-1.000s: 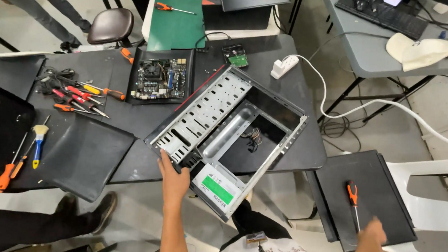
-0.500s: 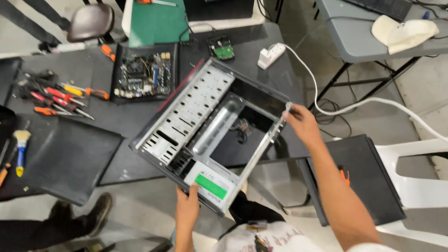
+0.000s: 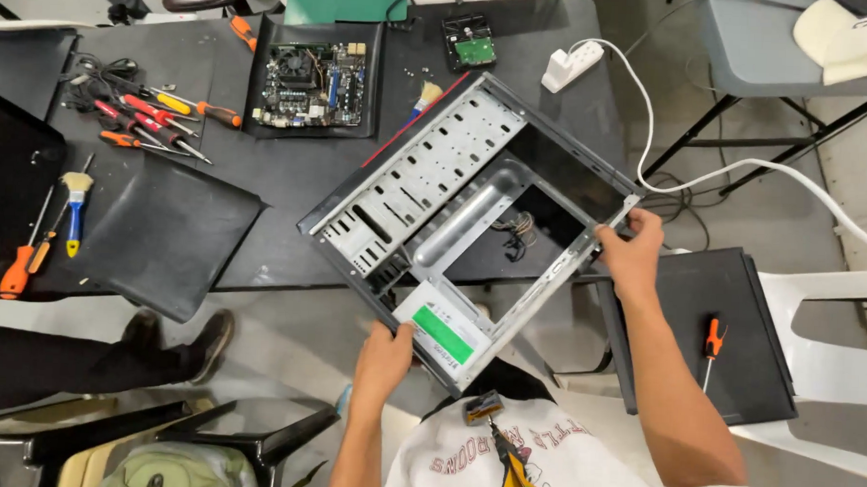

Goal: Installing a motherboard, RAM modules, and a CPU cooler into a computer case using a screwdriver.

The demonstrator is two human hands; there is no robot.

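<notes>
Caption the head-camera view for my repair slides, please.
Both hands, left hand and right hand, grip an open computer case on a black table beside a motherboard and screwdrivers.

You have 1 label in view: a green rectangular sticker [image 3: 442, 334] on the grey power supply [image 3: 449, 342], at the computer case's [image 3: 473, 216] near corner.

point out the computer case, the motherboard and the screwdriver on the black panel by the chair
computer case [image 3: 412, 180], head view, on its perforated metal tray
motherboard [image 3: 312, 84], head view, on the middle of the board
screwdriver [image 3: 714, 338], head view, on its orange handle
</notes>
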